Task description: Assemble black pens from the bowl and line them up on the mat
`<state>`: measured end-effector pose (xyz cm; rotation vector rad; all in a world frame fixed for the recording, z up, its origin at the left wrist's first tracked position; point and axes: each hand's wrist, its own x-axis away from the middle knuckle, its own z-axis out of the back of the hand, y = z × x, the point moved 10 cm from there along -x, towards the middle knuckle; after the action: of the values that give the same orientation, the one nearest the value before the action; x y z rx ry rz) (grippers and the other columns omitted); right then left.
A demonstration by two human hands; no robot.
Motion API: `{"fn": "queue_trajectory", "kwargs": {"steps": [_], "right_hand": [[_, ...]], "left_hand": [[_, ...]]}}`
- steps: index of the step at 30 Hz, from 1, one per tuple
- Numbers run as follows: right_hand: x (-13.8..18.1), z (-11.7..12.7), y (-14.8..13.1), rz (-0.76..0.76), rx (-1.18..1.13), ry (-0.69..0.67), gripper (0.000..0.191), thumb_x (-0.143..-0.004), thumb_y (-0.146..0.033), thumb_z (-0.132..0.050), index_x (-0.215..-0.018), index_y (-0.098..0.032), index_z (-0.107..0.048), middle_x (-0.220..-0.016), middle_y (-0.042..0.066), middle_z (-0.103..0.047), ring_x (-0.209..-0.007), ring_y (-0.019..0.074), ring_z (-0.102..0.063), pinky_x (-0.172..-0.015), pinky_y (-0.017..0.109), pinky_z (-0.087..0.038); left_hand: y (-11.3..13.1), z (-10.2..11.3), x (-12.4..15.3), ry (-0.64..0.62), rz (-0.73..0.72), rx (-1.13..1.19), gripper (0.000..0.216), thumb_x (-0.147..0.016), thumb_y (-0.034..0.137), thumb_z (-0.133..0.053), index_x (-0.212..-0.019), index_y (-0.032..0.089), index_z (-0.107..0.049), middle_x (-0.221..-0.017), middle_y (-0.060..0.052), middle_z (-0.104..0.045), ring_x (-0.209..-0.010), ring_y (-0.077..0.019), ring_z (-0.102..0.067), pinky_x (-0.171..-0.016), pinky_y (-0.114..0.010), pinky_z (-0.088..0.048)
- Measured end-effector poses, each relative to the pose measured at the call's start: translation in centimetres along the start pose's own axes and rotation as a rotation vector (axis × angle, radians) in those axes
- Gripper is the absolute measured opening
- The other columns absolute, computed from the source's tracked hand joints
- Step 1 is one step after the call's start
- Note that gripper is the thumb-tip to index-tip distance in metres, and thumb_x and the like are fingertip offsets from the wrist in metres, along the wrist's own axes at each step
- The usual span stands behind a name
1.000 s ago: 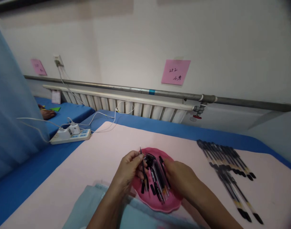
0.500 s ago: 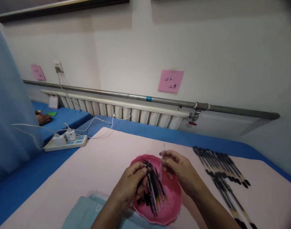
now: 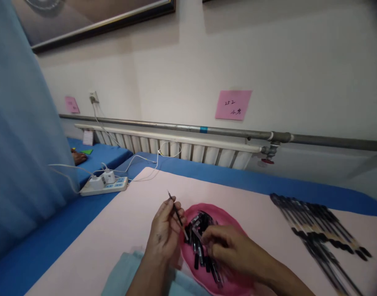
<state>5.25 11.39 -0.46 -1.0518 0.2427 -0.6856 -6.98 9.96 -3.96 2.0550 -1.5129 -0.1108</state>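
Note:
A thin pen refill (image 3: pixel 177 213), dark with a pale lower end and a fine tip pointing up, is pinched in my left hand (image 3: pixel 164 230) at the left rim of a pink plate (image 3: pixel 228 211). On the plate lies a heap of pen parts (image 3: pixel 201 250), black caps and clear pieces among them. Over the right side of this heap, my right hand (image 3: pixel 230 248) has its fingers curled together. A clear piece shows by its fingertips, but whether they grip it is hidden.
Rows of black-capped pens (image 3: pixel 321 222) lie on the pink sheet (image 3: pixel 139 218) at right. A light blue cloth (image 3: pixel 122 271) is in front of me. White cables run to a power strip (image 3: pixel 105 188) at left. Another person's hand (image 3: pixel 79 157) rests on the far blue surface.
My left hand has moved left off the heap, now with the refill upright in it. My right hand has come down from holding up a clear tube onto the heap. The view has shifted left.

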Motion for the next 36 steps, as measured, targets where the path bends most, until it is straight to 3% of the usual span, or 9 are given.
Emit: {"fn": "queue_trajectory", "kwargs": {"steps": [7, 36], "right_hand": [[-0.1, -2.0, -0.2, 0.022, 0.137, -0.023, 0.018, -0.064, -0.006, -0.044, -0.067, -0.018, -0.057, -0.060, -0.004, -0.049, -0.056, 0.0098, -0.041, -0.050, 0.020, -0.029], [0.1, -1.8, 0.0, 0.011, 0.108, -0.013, 0.016, -0.066, -0.007, -0.044, -0.069, -0.019, -0.056, -0.062, -0.004, -0.052, -0.058, 0.0106, -0.044, -0.050, 0.022, -0.029]], "left_hand": [[1.4, 0.9, 0.0, 0.106, -0.069, 0.096, 0.009, -0.085, 0.011, -0.051, -0.084, 0.014, -0.059, -0.067, 0.001, -0.060, -0.054, -0.0080, -0.058, -0.050, -0.020, -0.048], [1.5, 0.6, 0.2, 0.070, -0.102, 0.030, 0.013, -0.075, 0.014, -0.066, -0.086, 0.016, -0.060, -0.068, 0.002, -0.062, -0.056, -0.0079, -0.060, -0.053, -0.020, -0.049]]}}
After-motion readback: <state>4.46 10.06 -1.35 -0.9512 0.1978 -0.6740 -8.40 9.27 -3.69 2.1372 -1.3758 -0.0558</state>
